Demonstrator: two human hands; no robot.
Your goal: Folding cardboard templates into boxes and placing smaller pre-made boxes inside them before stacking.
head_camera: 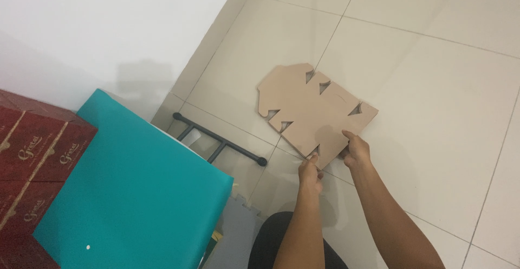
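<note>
A flat, die-cut tan cardboard box blank [311, 112], notched along its folds, is held above the pale tiled floor [433, 85]. The left hand [310, 172] and right hand [355, 150] pinch its near edge. Open floor lies right; a teal tabletop [135, 193] with dark red boxes [32, 155] crowds the left.

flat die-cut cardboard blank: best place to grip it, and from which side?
Grip the cardboard blank at its near edge, coming from the person's side, thumb on top and fingers under. It is a thin flat sheet, and that edge is already pinched by the left hand and right hand, clear of the notches. The far flaps lie toward the tiled floor, so a grip there would likely bend them.
</note>
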